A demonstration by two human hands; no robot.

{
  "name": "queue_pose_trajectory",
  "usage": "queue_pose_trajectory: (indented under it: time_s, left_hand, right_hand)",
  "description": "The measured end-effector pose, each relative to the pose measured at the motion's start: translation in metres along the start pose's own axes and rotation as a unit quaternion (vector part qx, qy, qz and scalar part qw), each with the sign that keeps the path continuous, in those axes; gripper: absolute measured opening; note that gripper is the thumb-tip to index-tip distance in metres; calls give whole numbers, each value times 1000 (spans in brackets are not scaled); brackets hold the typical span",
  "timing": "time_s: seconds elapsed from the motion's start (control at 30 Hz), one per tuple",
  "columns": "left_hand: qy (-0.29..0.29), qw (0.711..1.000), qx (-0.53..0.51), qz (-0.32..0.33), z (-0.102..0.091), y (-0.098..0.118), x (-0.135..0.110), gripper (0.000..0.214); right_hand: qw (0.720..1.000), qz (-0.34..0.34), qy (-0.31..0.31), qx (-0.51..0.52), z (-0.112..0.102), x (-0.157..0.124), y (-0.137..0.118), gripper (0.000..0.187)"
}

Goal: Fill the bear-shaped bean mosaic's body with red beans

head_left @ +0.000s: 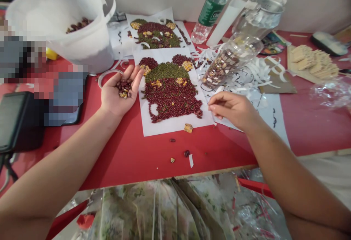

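- The left hand point(117, 90) lies palm up and slightly cupped at left of center, fingers spread, with a small heap of red beans point(124, 88) and a few corn kernels in the palm. A flatter hand or a knock could send them rolling across the table.
- The right hand point(233, 110) hovers right of center, its thumb and fingertips point(210, 102) pinched together just beside the bean picture. Whatever they hold, if anything, is too small to tell.
- The bean picture point(167, 126) lies on a white sheet in the middle of the frame, between the two hands. Its beans, green seeds and corn appear to sit loose or on glue, so a brushing wrist or a nudged sheet could smear the pattern.
- A second bean picture point(149, 17) lies just behind it, near the top center, and is open to the same risk.
- A few loose beans point(187, 153) and a corn piece point(188, 127) sit below the sheet, close to the near edge of the red table point(131, 167), where they could drop off.
- A clear bottle of mixed seeds point(230, 59) lies tilted on paper scraps point(246, 73) at upper right. It could roll into the pictures if bumped.
- A white bucket point(55, 46) holding more beans stands at upper left, within reach of a careless elbow.
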State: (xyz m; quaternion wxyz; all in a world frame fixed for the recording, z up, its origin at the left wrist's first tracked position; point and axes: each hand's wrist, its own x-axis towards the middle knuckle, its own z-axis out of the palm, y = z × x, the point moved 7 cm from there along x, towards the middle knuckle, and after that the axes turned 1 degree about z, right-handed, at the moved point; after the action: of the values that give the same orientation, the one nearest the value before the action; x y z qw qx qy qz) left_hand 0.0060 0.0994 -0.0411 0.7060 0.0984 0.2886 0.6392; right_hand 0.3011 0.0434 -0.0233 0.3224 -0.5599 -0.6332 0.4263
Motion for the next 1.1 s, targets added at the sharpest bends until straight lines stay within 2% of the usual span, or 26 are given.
queue_pose_trajectory:
  time_s: [0.1, 0.2, 0.47, 0.63, 0.8, 0.9, 1.0, 1.1]
  left_hand:
    - [-3, 1000, -7, 2, 0, 0, 0, 34]
    - [-3, 1000, -7, 3, 1, 0, 0, 34]
    - [-2, 1000, -6, 5, -2, 1, 1, 39]
    - [9, 1000, -10, 2, -3, 1, 1, 41]
    - [11, 1000, 3, -8, -2, 1, 0, 44]
    - [0, 1000, 4, -11, 1, 1, -1, 49]
    - [8, 1000, 9, -5, 0, 1, -2, 51]
    - [15, 1000, 15, -4, 0, 0, -2, 51]
  right_hand:
    - [976, -134, -6, -174, 8, -14, -11, 5]
    - [943, -227, -4, -244, 19, -23, -16, 7]
    - [909, -287, 25, -302, 26, -27, -12, 7]
    - [912, -266, 48, -307, 28, -27, -10, 9]
    - [934, -218, 50, -278, 27, -22, -8, 11]
    - [960, -159, 40, -228, 21, -18, -3, 10]
    - [986, -74, 68, -131, 9, -16, 8, 9]
    - [993, -33, 100, -55, 0, -16, 17, 9]
